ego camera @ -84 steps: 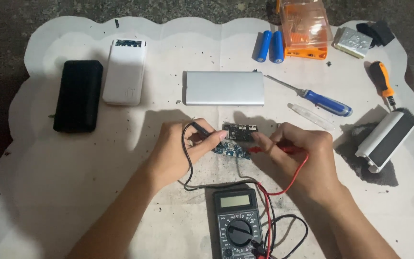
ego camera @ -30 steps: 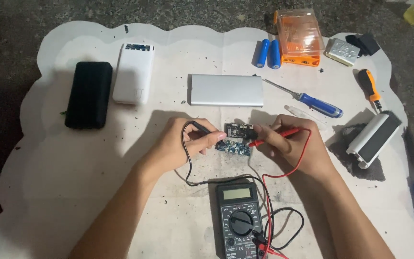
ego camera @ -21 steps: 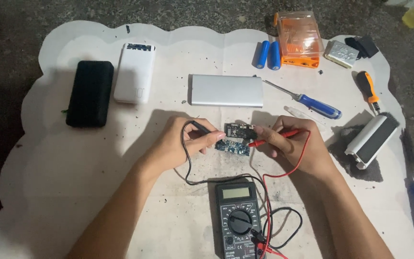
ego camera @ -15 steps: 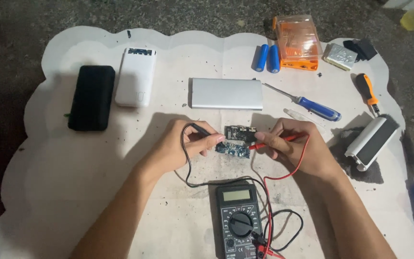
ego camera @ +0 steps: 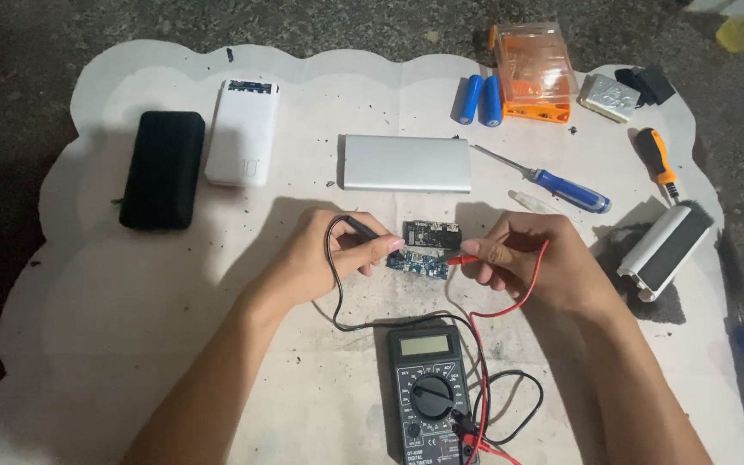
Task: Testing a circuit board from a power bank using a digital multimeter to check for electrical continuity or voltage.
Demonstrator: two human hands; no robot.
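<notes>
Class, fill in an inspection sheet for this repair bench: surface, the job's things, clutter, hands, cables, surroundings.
Surface: white scalloped mat, dark specks near the middle.
Job's things: small circuit board between the hands; multimeter below it.
Clutter: black power bank, white power bank, silver power bank, two blue cells, orange box, blue screwdriver, orange screwdriver.
Hands: left hand pinches the black probe; right hand pinches the red probe.
Cables: black lead and red lead loop to the multimeter.
Surroundings: dark rough ground.
</notes>
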